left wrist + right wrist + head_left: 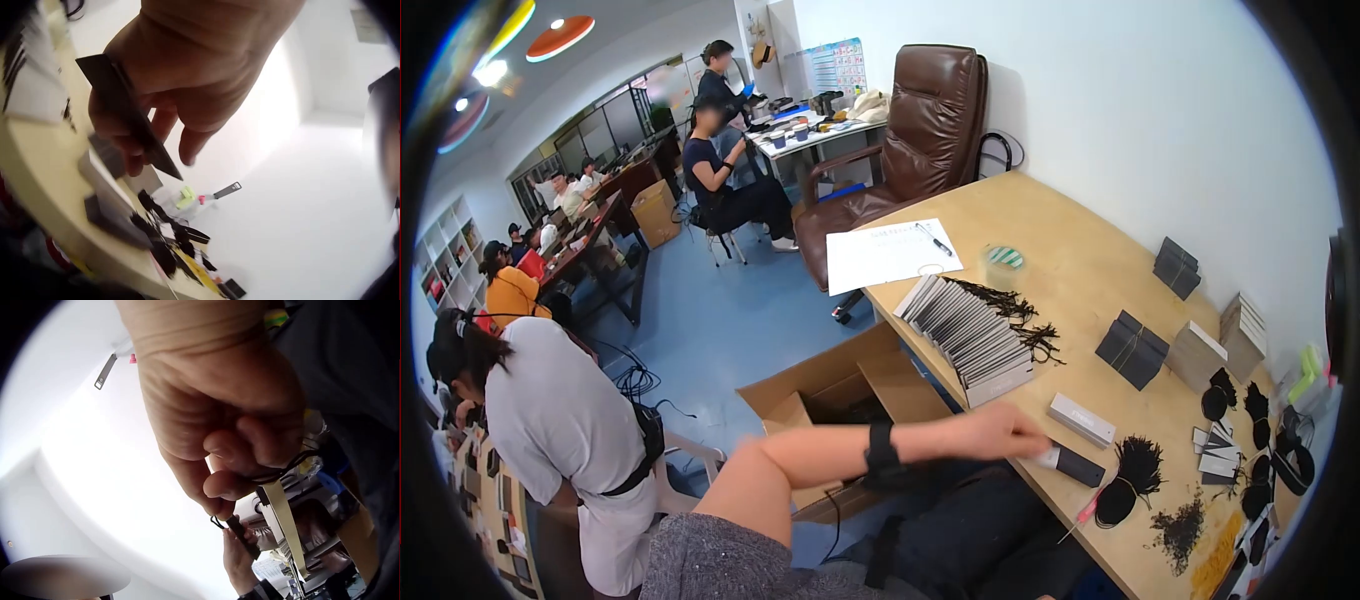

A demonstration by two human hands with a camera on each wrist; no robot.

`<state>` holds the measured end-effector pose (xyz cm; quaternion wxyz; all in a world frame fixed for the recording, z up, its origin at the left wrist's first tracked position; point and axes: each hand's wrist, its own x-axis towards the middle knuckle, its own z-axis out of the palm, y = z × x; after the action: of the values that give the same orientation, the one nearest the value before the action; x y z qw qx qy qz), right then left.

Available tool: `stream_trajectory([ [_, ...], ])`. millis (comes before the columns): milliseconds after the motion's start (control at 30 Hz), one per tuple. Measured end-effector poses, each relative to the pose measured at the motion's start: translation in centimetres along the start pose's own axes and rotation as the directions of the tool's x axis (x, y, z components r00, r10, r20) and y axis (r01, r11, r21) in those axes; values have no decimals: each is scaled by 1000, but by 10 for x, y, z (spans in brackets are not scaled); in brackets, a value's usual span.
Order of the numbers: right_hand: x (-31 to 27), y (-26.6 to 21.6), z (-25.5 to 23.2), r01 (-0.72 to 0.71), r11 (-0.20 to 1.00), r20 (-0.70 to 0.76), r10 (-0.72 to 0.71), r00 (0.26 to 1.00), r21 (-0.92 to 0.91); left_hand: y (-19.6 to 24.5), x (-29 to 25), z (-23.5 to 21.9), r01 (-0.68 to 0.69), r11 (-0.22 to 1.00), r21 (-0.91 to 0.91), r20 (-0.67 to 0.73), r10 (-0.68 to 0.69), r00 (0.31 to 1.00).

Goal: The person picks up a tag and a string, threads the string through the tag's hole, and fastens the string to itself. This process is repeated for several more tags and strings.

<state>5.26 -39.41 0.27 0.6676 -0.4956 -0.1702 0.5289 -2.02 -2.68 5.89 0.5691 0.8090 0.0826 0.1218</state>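
A: What does the left hand have?

B: A dark card, gripped with the fingers curled round it. In the head view that hand is just off the near end of the fan of cards. Held that way, much of the card's face and its ends stay uncovered, perhaps to leave them reachable.

A: And the right hand?

B: Fingers curled, pinching a thin black cord. A fingertip pinch probably suits something so limp. The head view doesn't show this hand, so I cannot tell its place from the fan.

A: Why is the fan laid like that?

B: I'd guess the overlap makes single cards easy to lift. The loose tassels lie along the fan's wall side, likely to limit tangling.

A: Anything beside it?

B: A pale block sits near the fan's near end. On the fan's wall side, well apart, a dark bundle is tied round, presumably so it stays together.
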Motion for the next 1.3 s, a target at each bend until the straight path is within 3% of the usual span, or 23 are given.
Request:
stream_trajectory([
  [133,3,-12,13,-30,999,-44,28,999,-41,-14,-40,20,0,996,-84,-108,-9,994],
  [200,8,-8,12,-33,999,-2,33,999,-42,5,-46,-2,205,971,126,114,-219,969],
  [233,8,-8,15,-43,998,1,43,999,-44,-3,-46,-5,191,963,190,217,-231,948],
  [267,8,-11,19,-68,996,-9,68,998,-65,9,-42,-12,216,924,316,340,-323,883],
  [333,10,-9,20,-86,993,-24,84,996,-83,10,-27,-21,168,939,301,344,-271,899],
  [367,10,-5,18,-76,994,-16,75,997,-84,28,-15,-31,235,931,280,296,-316,901],
  [433,7,-3,19,-70,994,-10,70,998,-86,42,20,-48,293,889,351,59,-334,941],
  [500,4,-5,19,-91,992,-37,88,995,-87,-36,86,-82,136,975,175,250,-178,952],
  [533,3,-3,17,-85,992,-44,81,996,-89,5,87,-83,439,897,-58,170,-424,890],
  [600,-1,5,10,-42,996,-10,42,999,-85,5,113,-94,550,830,-89,237,-519,821],
  [733,-9,7,7,-94,995,-39,93,995,-30,-25,165,-125,546,838,-14,137,-539,831],
  [800,-9,8,7,-31,999,-84,28,996,-32,-42,189,-141,470,870,-149,-37,-480,877],
  [833,-9,7,7,-26,999,-87,24,996,-33,-28,194,-138,569,822,1,-24,-569,822],
  [867,-9,6,6,-33,999,-73,31,997,-30,-15,191,-133,567,823,3,-23,-567,823],
  [933,-7,6,7,-46,999,-55,44,998,-27,-3,180,-131,573,784,240,155,-614,774],
  [967,-6,6,7,-45,999,-43,44,998,-24,-7,179,-131,511,826,236,106,-545,832],
  [1000,-4,7,6,-43,999,-33,43,999,-22,-6,179,-131,515,825,233,104,-547,830],
  [1067,-2,5,9,-34,999,-36,34,999,-25,-3,184,-131,570,728,381,-299,-487,821],
  [1100,-1,4,10,-22,999,-38,21,999,-26,-5,181,-130,568,729,382,-298,-485,823],
  [1167,-1,2,10,-26,999,-36,25,999,-22,-13,168,-128,419,777,470,-160,-392,906],
  [1300,1,3,11,-27,999,-54,25,998,-38,-31,173,-136,335,874,353,-204,-277,939],
])
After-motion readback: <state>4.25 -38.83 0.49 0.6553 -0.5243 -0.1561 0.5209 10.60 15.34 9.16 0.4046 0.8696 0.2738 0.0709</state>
